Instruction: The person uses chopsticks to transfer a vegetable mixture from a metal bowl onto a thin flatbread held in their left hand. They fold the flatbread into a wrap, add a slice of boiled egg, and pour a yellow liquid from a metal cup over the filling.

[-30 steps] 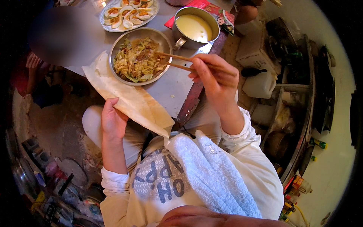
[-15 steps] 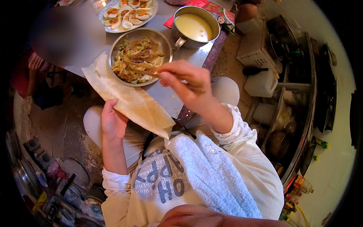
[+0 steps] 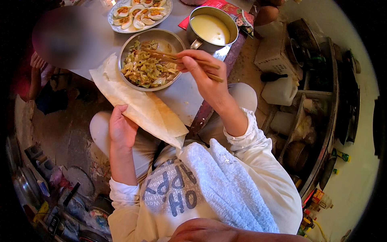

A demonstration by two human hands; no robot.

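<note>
— White towel [image 3: 225, 185] nearest, one of them, draped over the person's chest. What comes after it?

— One thin flatbread wrap [image 3: 137, 103], pale and floppy, running from the lap up to the near left edge of the surface [image 3: 181, 97]. The left hand [image 3: 121, 129] is closed on its near left side, thumb on top.

— And the right hand [image 3: 203, 74]?

— Clamped on two wooden chopsticks [image 3: 173, 58], right of the wrap and over the surface. Their tips sit in one metal bowl [image 3: 167, 38] of stir-fried shredded vegetables [image 3: 147, 68], which touches the wrap's far end.

— Further out?

— One metal pot [image 3: 234, 20] of creamy yellow liquid, far right of the bowl. One plate [image 3: 115, 8] of halved eggs at the far left; the halves are too crowded to count. A red packet [image 3: 238, 12] lies beyond the pot.
</note>
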